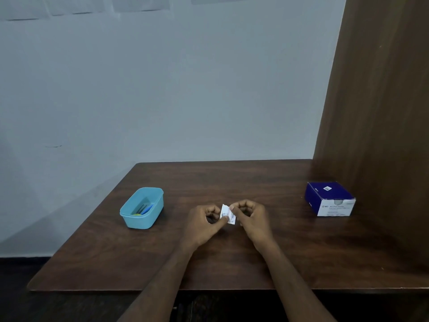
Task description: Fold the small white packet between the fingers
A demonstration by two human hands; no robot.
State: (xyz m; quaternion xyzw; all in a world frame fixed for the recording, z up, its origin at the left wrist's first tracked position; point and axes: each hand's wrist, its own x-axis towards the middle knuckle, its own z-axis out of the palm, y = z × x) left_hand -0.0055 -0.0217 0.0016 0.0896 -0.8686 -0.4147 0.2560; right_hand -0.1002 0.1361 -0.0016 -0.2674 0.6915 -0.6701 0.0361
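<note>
I note a dark blue and white carton (329,198) at the right of the brown table (116,252), beside a wooden panel (376,112), well apart from both hands, with nothing between. A light blue tub (142,208) at the left holds a few thin items, blue and yellow; I cannot identify them. At table centre, left hand (204,223) and right hand (251,217) each pinch the small white sachet (228,214) between thumb and curled fingers.

Two bare forearms, no sleeves, left hand (205,220), right hand (251,217)
</note>
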